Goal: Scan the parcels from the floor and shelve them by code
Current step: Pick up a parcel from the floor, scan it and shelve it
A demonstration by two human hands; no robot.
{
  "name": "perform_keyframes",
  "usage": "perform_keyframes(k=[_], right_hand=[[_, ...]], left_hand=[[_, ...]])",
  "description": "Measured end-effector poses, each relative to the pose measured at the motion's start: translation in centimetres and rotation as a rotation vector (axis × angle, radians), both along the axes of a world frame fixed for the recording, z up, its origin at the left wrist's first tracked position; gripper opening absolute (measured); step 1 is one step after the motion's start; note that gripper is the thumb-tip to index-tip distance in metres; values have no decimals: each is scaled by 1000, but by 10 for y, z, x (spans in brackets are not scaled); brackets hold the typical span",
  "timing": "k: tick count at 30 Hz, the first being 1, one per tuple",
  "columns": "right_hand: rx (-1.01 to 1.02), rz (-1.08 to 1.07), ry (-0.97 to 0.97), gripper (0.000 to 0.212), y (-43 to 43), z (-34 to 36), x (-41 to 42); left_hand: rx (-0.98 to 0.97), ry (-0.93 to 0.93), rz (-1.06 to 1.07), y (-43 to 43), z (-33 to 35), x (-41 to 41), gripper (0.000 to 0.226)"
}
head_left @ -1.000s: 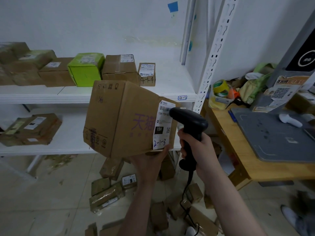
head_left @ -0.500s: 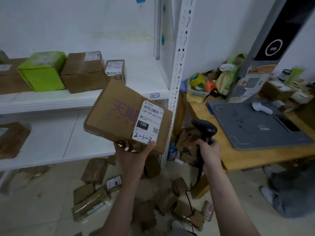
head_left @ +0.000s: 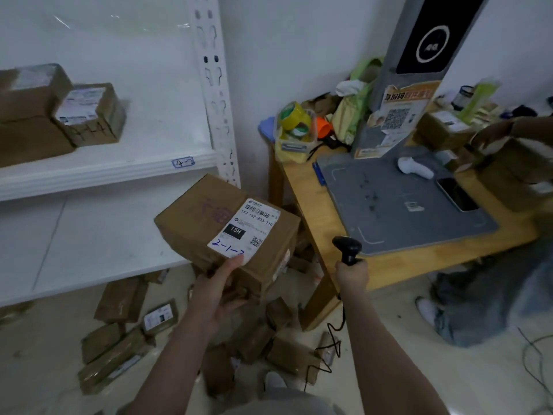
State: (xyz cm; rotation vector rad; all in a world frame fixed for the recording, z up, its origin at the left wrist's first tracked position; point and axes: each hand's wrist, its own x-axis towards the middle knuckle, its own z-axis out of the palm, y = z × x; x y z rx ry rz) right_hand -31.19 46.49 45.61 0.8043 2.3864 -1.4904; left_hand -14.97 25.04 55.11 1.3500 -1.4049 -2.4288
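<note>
My left hand (head_left: 220, 287) holds a brown cardboard parcel (head_left: 209, 223) from below, thumb on the lower edge of its white label (head_left: 244, 230), which has a code handwritten in blue. The parcel sits level in front of the white shelf's corner post. My right hand (head_left: 352, 274) grips a black corded barcode scanner (head_left: 347, 248), held low to the right of the parcel beside the wooden table's front edge. Several taped brown parcels (head_left: 119, 348) lie scattered on the floor below my arms.
The white shelf unit (head_left: 125, 166) on the left carries boxes (head_left: 89, 113) on its upper board, tagged at the edge. A wooden table (head_left: 308, 202) on the right bears a grey scanning station (head_left: 398, 214), tape rolls and clutter. Another person stands at the right edge (head_left: 490, 295).
The view has swung right and down. The parcel has come lower and flatter in my left hand, and my right hand has dropped the scanner away from the label, down to the right.
</note>
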Motion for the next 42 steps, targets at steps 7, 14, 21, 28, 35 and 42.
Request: perform_keyframes(k=[7,14,21,28,35,42], right_hand=[[91,247,-75,37,11,-33,-56],[280,332,-28,30,2,-45,-81],[449,282,-19,61,-11,-43,-80],[484,168,93,69,-30,-28,-67],[300,240,435,56,-99,12,-29],[-296,590,319,20,-183,55,53]], left_hand=[[-4,-47,41,12,-10,-32,86],[-32,-78,77,13,-20,-39,81],[-23,-86,131,12,-22,-45,81],[-20,-71,150,8,-22,-35,88],[-4,-58,232,-10,-14,0,76],[-40,-87,389,-57,-15,86,50]])
